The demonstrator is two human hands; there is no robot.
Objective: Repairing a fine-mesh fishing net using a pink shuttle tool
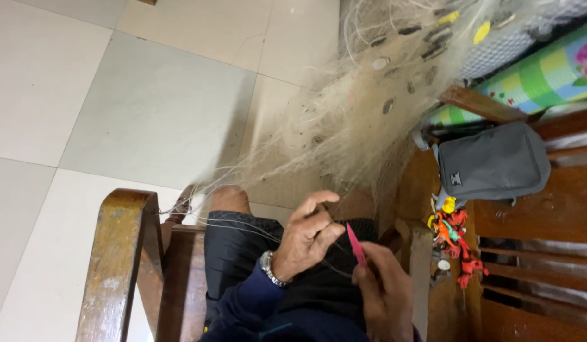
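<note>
Clearly you keep the net point(369, 107) stretched toward you so its strands run taut: it hangs as a pale, tangled heap of fine translucent filament above your knee point(230, 199), and a few thin lines fan down from it across your lap. Your left hand point(306, 237) sits just past the knee, fingers curled and pinching those strands, which holds them steady and apart; a metal watch point(271, 269) rings its wrist above a dark blue sleeve. Your right hand point(385, 294), nearer your body than the knee and just beside the left, grips a slim pink needle point(355, 244) between thumb and fingers, its pointed end aimed up at the spot the left hand pinches, so tool and thread meet in one place. Small dark oval weights and a couple of yellow floats dot the net's far part, well beyond the knee. You sit on a wooden chair whose worn, glossy brown armrest point(119, 259) curves on the left of the knee, its varnish scuffed. Off to the right of the knee a grey fabric pouch point(493, 161) rests on a dark wooden bench, soft and boxy, with a bunch of small orange, red and yellow plastic trinkets point(455, 237) below it. Smooth pale floor tiles point(116, 95) lie beyond the knee, matte with thin grout lines.
</note>
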